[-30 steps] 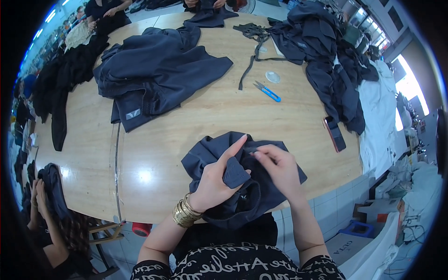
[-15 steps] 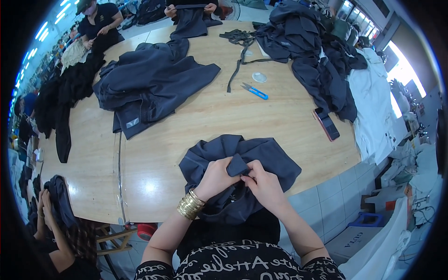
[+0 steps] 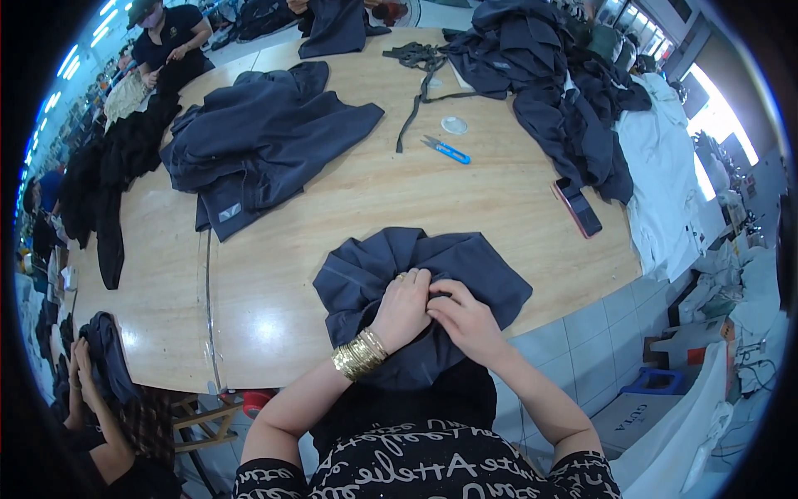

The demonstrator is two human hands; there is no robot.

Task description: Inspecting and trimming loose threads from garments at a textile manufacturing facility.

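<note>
A dark grey-blue garment (image 3: pixel 366 262) lies bunched at the near edge of the table, part of it hanging against my lap. My left hand (image 3: pixel 405 306), with gold bangles at the wrist, is closed on the gathered cloth near its middle. Close beside it, my right hand (image 3: pixel 460 316) pinches the same garment, its fingertips almost touching the left ones. The cloth between the fingertips is mostly hidden by the hands.
Blue thread snips (image 3: pixel 449 150), a small clear disc (image 3: pixel 455 125) and a dark strip (image 3: pixel 409 125) lie farther back. Dark garments (image 3: pixel 266 133) spread at left; more are heaped (image 3: pixel 532 58) at right beside a phone (image 3: pixel 577 208). Co-workers (image 3: pixel 170 46) handle cloth around the table.
The folded flap that stood up between my hands is no longer visible. My left hand has turned over the cloth, back upward, and my right fingers have curled in closer.
</note>
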